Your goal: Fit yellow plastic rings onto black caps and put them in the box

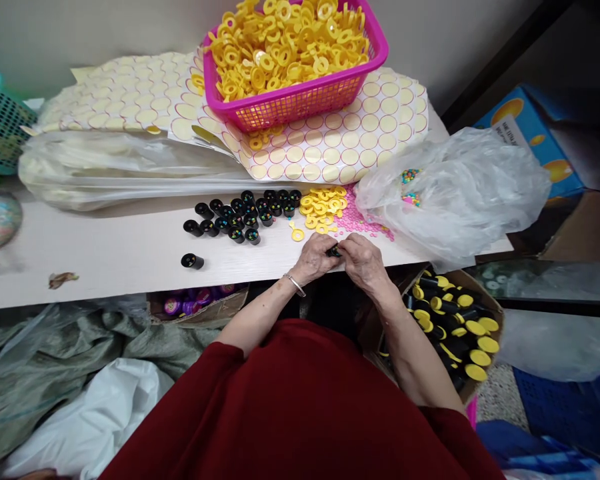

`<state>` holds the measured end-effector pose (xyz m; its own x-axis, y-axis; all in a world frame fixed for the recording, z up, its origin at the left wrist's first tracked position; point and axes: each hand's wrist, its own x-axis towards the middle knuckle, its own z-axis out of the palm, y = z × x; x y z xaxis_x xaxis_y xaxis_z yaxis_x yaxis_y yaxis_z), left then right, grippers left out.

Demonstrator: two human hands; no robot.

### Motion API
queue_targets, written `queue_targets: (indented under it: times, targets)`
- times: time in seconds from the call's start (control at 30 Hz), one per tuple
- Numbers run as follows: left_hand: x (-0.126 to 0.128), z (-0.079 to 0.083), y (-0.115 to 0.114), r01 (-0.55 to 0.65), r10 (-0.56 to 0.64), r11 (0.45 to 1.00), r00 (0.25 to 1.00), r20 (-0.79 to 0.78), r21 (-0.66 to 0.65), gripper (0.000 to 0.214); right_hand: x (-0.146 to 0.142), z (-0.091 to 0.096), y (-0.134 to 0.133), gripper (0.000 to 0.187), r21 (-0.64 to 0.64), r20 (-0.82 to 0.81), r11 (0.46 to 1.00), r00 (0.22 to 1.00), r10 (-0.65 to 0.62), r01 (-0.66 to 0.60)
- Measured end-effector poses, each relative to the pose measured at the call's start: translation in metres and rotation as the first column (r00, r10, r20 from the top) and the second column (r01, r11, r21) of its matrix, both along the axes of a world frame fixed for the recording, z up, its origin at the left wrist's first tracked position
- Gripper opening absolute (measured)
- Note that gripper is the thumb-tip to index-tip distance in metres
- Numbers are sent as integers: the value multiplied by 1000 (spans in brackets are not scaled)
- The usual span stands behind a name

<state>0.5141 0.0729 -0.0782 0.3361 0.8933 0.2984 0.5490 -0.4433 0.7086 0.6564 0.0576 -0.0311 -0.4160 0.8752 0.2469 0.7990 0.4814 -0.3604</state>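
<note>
My left hand [316,260], with a bangle at its wrist, is closed around a small black cup [333,251] at the table's front edge. The fingers of my right hand [365,263] are pinched together at the same cup's rim; anything else between them is hidden. Just beyond my hands lie a pile of yellow ring-shaped pieces [323,205] and a scatter of small pink beads [359,220]. Left of these stand several black cups [236,221] with coloured bits inside. One more black cup [193,261] stands apart, nearer the front edge.
A pink basket [290,110] heaped with yellow rings sits at the back on sticker sheets [125,93]. To the right is a clear plastic bag [460,187]. Below the table, a cardboard box [497,320] holds yellow-capped black containers; another box [230,305] holds purple pieces.
</note>
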Motion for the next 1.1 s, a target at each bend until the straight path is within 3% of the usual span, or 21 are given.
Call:
queue_targets:
  times: [0.17, 0.3, 0.37, 0.43, 0.57, 0.7, 0.83, 1.1]
  targets:
    - [-1, -2, 0, 13, -13, 1000, 999, 30, -5, 8, -1, 5, 3, 26, -39, 41, 999, 999, 34, -33]
    - [0, -2, -1, -12, 13, 1000, 999, 47, -15, 6, 9, 4, 17, 16, -227, -291, 971, 957, 9, -78]
    - [0, 1, -1, -19, 21, 999, 998, 62, -26, 8, 16, -1, 29, 12, -300, -462, 951, 883, -80, -72]
    - [0, 3, -2, -24, 27, 999, 997, 76, -40, 9, 19, -9, 43, 12, -333, -521, 943, 838, -160, -28]
    - [-2, 5, -4, -47, 52, 997, 994, 97, -60, 11, 12, -22, 66, 9, -328, -381, 945, 916, -127, -6]
    - [-2, 2, -3, -48, 56, 996, 993, 109, -72, 15, 0, -19, 75, 11, -278, -131, 961, 990, -56, 18]
    - [-1, 3, -2, -55, 62, 996, 993, 104, -71, 17, -6, -10, 73, 15, -262, -17, 964, 999, 35, -38]
    - [-4, 4, -5, -55, 58, 998, 986, 157, -19, 25, -15, -7, 77, 12, -296, 68, 953, 994, 84, -60]
